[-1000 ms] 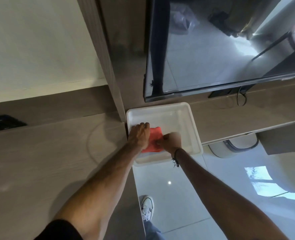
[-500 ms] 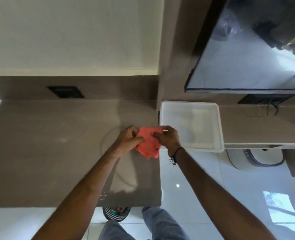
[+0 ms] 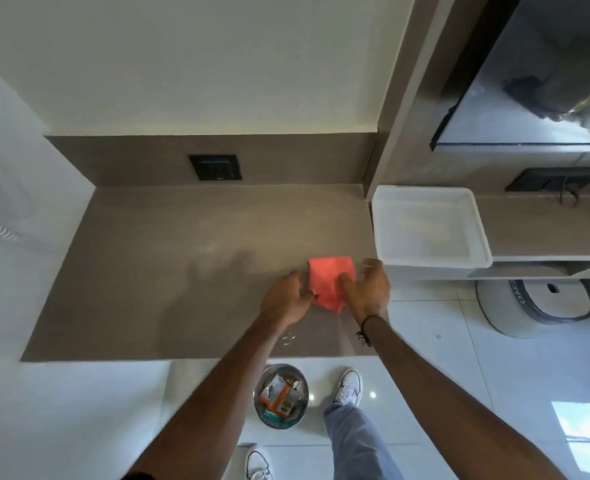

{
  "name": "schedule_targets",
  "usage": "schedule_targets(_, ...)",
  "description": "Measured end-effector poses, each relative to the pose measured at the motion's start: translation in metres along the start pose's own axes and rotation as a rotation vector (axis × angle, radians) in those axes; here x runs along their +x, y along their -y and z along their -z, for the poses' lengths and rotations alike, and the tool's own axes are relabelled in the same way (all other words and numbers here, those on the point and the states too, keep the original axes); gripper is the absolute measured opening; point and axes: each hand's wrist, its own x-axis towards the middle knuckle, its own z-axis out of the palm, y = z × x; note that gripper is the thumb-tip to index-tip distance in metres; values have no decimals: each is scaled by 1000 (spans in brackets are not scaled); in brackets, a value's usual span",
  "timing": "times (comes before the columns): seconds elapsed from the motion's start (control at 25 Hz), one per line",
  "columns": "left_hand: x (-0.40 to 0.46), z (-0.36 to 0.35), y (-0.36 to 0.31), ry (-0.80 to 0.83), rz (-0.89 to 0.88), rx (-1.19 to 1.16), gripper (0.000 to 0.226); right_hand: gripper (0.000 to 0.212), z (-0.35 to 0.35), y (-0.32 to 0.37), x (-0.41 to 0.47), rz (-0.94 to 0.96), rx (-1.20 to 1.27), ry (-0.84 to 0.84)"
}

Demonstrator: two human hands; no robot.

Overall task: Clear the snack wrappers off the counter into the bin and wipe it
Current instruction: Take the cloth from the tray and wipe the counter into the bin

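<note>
Head camera looks steeply down over counter [image 3: 182, 271].

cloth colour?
Coral red, plain, no pattern: the cloth held by both hands over the counter. Head view, the only one.

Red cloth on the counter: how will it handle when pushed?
The red cloth looks floppy: it creases and droops between both hands. Probably light. Likely bunches rather than slides stiffly across the counter.

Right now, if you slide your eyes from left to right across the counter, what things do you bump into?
black wall socket → left hand → red cloth → right hand → white tray → round white robot vacuum on the floor.
</note>
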Motion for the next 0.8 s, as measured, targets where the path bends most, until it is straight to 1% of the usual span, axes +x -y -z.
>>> schedule_targets(0.08,-34,3,6,11,-54,-101,15,28,0,-9,-45,54,54,-139)
schedule_targets(0.16,-70,-1,25,74,-121,-178,11,15,-10,-25,-98,84,107,-181)
schedule_targets(0.32,-126,-33,73,123,-212,-183,13,11,-42,-76,-176,101,101,-102)
schedule_targets(0.36,-137,-46,88,153,-206,-159,13,10,-51,-92,-188,64,80,-60)
schedule_targets(0.44,-151,-75,121,224,-183,-104,13,11,-68,-124,-199,-69,23,66)
schedule_targets(0.52,-160,-113,164,277,-84,-117,15,22,-90,-162,-200,-236,-38,212)
schedule_targets(0.64,-147,-182,242,231,230,-134,20,31,-141,-237,-180,-460,-121,376)
schedule_targets(0.72,-129,-234,292,167,445,-175,23,34,-183,-292,-163,-564,-134,425)
schedule_targets(0.8,-101,-289,339,144,586,-197,25,41,-231,-350,-144,-584,-156,447)
